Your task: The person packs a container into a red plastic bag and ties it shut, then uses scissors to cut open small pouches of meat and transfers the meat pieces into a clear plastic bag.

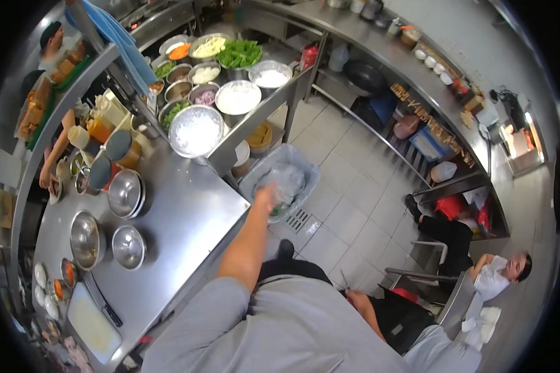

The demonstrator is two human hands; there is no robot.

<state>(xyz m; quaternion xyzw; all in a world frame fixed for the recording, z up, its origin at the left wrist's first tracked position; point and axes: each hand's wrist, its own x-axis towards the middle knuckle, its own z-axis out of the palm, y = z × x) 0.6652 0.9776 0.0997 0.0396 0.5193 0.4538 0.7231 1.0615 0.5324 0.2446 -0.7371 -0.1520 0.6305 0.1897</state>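
My left hand reaches over a lined waste bin on the floor. It is blurred, with its fingers closed at the edge of a clear plastic bag. Some green scraps show below the bag inside the bin. Close to my waist, my right hand is closed around a thin metal tool that points away from me; its exact kind is too small to make out.
At left, a steel table bears metal bowls, a cutting board and a knife. Food bowls crowd a raised counter. A person sits at right; another person's arm reaches in at left. A drain lies near the bin.
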